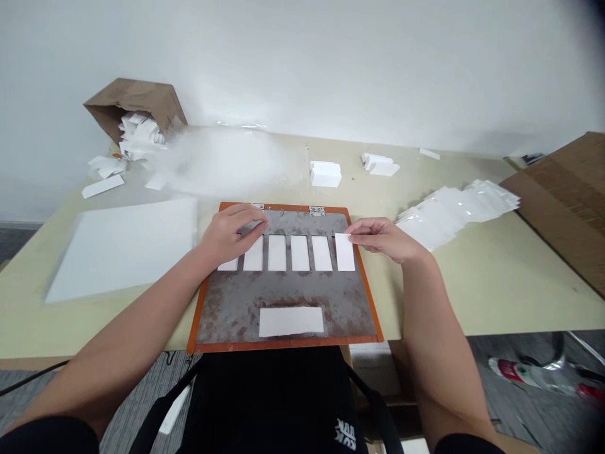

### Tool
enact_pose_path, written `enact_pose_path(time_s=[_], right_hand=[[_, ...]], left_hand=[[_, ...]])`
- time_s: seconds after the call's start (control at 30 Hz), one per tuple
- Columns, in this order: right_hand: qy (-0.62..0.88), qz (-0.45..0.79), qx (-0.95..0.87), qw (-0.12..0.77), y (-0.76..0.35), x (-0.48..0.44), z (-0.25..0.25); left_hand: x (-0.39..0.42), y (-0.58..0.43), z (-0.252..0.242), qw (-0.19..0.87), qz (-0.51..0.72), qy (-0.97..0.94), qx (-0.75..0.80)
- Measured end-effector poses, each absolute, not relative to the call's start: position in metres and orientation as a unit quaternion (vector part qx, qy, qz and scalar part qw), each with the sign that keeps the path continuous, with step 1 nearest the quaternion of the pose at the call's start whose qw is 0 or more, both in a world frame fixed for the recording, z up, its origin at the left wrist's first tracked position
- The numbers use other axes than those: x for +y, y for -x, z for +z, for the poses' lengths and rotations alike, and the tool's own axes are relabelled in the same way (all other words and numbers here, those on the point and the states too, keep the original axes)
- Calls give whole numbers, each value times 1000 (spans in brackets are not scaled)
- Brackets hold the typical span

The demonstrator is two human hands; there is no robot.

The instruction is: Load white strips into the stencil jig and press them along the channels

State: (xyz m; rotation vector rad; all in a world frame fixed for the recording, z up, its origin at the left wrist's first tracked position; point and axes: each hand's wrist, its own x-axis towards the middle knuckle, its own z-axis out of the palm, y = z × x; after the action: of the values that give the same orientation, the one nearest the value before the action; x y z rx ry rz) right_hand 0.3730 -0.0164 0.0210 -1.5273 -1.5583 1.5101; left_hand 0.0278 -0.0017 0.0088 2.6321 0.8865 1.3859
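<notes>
A grey metal plate with an orange frame [379,325] and two hinges along its far edge lies before me. Across it runs a row of several white rectangular cards [300,253]. My right hand [378,238] pinches the upper right corner of the rightmost white card [345,253], which lies slightly askew at the end of the row. Over the left end of the row is my left hand [236,230], fingers curved and thumb a little apart, with nothing visible between them. It partly hides the leftmost card [228,265]. A wider white strip [291,321] lies near the plate's front edge.
Behind the plate sit two small stacks of white cards [325,174] [380,165]. At right are clear-wrapped white packs [454,211] and a cardboard box [562,195]. At left lie a white sheet [123,243] and a tipped paper bag [142,94] spilling white pieces.
</notes>
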Motion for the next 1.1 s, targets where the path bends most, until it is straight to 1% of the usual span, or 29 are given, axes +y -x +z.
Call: enact_pose_path(time_s=[0.17, 0.4, 0.83, 1.1], right_hand=[[567, 539, -577, 234, -370, -18, 24], [600, 470, -601, 241, -368, -21, 25], [590, 464, -618, 234, -370, -18, 19], [588, 466, -617, 236, -369, -20, 21]], left_hand=[[-1, -28, 9, 20, 446, -848, 286], [0, -27, 7, 18, 447, -847, 288], [0, -27, 7, 27, 441, -844, 304], [1, -26, 6, 11, 451, -844, 290]])
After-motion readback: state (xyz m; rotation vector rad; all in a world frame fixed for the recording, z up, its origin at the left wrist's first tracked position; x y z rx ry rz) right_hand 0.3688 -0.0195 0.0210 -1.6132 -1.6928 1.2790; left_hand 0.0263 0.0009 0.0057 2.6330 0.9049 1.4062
